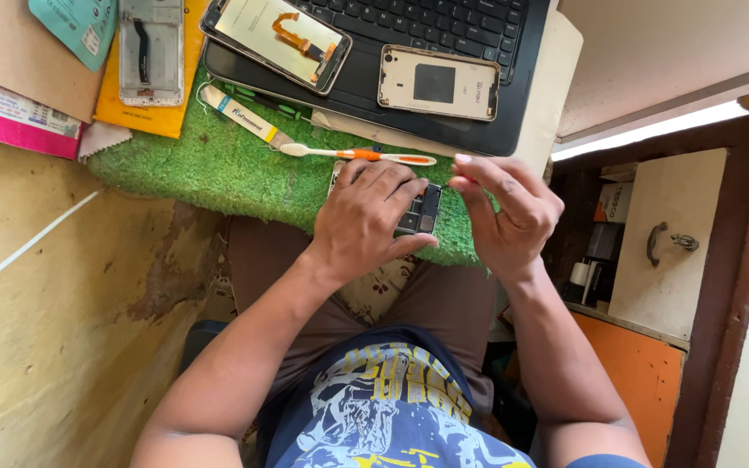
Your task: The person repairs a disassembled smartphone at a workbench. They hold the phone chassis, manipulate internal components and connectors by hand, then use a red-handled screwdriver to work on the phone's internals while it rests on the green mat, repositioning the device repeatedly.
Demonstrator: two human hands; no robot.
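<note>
Head view: left hand (366, 221) grip presses opened phone (420, 211) on green mat (218, 165); right hand (504, 208) fingers pressed together; toothbrush (357, 154) just beyond.

Opened phone (420, 211): dark, back off, inner parts exposed. Lies flat on green turf mat's near edge, mostly covered; only right end shows. Just below an orange-and-white toothbrush.

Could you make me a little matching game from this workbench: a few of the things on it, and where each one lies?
Things:
1. toothbrush
2. gold phone back cover
3. opened phone
4. phone screen with orange ribbon cable

Places:
A. on the laptop's palm rest
B. under the left hand
C. on the green mat, just beyond the hands
D. on the laptop's left corner

Pairs: 1-C, 2-A, 3-B, 4-D
</note>
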